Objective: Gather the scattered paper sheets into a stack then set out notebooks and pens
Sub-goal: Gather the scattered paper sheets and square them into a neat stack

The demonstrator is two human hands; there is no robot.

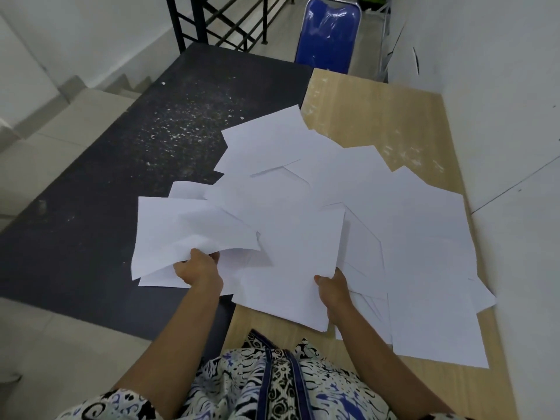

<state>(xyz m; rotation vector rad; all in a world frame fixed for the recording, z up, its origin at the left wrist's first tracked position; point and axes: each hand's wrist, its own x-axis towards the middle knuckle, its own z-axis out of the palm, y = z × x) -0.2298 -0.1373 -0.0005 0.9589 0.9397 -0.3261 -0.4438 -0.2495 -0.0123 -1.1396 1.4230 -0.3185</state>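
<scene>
Several white paper sheets (348, 189) lie scattered and overlapping across a dark table (121, 165) and a light wooden table (378, 116). My left hand (198, 269) grips a small bundle of sheets (188, 228) at its near edge, lifted and curling above the dark table. My right hand (333, 286) pinches the right edge of a single sheet (291, 268) lying near the front of the wooden table. No notebooks or pens are in view.
A blue chair (328, 34) stands behind the wooden table. A white wall (500, 86) runs along the right side. A black railing (218, 22) and stairs (60, 98) lie beyond the dark table at left. White specks dot the dark table.
</scene>
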